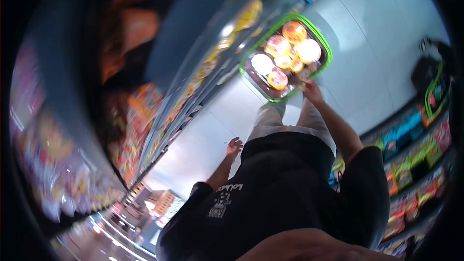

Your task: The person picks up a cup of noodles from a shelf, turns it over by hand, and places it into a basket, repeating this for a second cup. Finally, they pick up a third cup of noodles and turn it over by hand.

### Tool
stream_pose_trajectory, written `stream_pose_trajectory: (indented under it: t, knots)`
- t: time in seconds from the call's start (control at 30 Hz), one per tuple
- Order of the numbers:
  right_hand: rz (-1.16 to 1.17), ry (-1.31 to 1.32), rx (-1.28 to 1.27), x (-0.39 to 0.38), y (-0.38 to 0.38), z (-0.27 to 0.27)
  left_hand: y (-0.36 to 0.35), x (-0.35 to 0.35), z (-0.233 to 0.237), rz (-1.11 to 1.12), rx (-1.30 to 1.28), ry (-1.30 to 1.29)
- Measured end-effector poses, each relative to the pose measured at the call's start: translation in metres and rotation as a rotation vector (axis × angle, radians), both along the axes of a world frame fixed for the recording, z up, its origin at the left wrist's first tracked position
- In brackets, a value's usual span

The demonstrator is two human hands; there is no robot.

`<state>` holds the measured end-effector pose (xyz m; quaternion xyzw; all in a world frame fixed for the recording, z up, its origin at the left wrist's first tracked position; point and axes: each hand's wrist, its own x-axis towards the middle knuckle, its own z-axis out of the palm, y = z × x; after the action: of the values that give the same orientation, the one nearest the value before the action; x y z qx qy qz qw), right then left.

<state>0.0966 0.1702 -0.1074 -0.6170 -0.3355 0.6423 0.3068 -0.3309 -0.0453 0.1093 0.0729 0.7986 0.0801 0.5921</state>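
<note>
Between blurred store shelves (413,166) of colourful packets, a dark shopping basket with a bright green rim (322,38) holds round orange and white packages (277,46) before pale-trousered legs (272,116). The right hand (310,91) meets its near edge, grip unclear; the left hand (234,148) hangs loosely spread.

One head-worn view — wide, tilted — looks steeply down past the near torso (285,179) to the floor (372,77).

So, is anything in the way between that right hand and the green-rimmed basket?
Nothing visible is: the right hand is right at the basket, by its near edge, though blur hides whether the fingers touch it.
</note>
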Motion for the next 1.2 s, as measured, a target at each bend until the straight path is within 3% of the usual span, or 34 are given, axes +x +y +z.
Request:
stream_pose_trajectory:
  t: [0.03,0.07,0.1,0.13,0.27,0.37,0.43,0.5,0.57,0.6,0.63,0.77,0.83,0.9,0.97,1.03,1.1,1.2]
  knots:
    - [0.114,0.099,-0.241,0.025,0.012,0.040,-0.003,0.006,0.003,0.005,0.063,-0.038]
    - [0.164,0.039,0.012,0.044,0.000,0.031,-0.005,0.012,0.000,-0.063,0.108,-0.028]
    - [0.075,0.055,-0.236,0.051,0.021,0.097,-0.008,0.017,0.000,-0.051,0.263,-0.065]
    - [0.072,0.044,-0.255,0.060,0.037,0.139,-0.003,0.025,0.003,-0.027,0.301,-0.037]
    - [0.094,-0.071,-0.245,0.085,0.085,0.203,0.050,0.046,0.000,-0.022,0.560,0.272]
    - [0.052,0.075,-0.166,0.111,0.103,0.148,0.134,0.067,0.078,0.121,0.882,0.531]
    - [0.080,0.088,-0.283,0.103,0.113,0.130,0.184,0.068,0.155,-0.020,1.108,0.845]
    - [0.117,-0.009,-0.298,0.071,0.111,0.156,0.226,0.066,0.219,0.168,1.226,0.927]
    - [0.255,-0.014,-0.271,0.045,0.109,0.166,0.260,0.057,0.276,0.180,1.375,1.124]
    - [0.312,-0.043,-0.242,0.031,0.108,0.174,0.274,0.050,0.291,0.143,1.320,1.225]
    - [0.370,-0.073,-0.212,0.017,0.108,0.182,0.288,0.041,0.298,0.107,1.261,1.325]
    - [0.388,-0.063,-0.033,-0.036,0.099,0.204,0.316,0.005,0.276,0.129,1.190,1.181]
    - [0.516,-0.127,0.096,-0.040,0.098,0.214,0.318,-0.005,0.267,0.171,1.215,0.947]
    - [0.569,-0.193,0.273,-0.034,0.094,0.228,0.325,-0.018,0.252,0.185,1.243,0.926]
    - [0.519,-0.153,0.264,-0.018,0.091,0.235,0.332,-0.027,0.248,0.049,1.239,1.277]
    - [0.471,-0.110,0.261,-0.005,0.090,0.240,0.334,-0.026,0.251,0.053,1.235,1.224]
    - [0.299,-0.099,0.057,0.002,0.089,0.264,0.333,-0.021,0.257,0.084,1.363,1.369]
    - [0.247,-0.035,0.080,-0.003,0.091,0.309,0.335,-0.007,0.270,0.247,1.467,1.354]
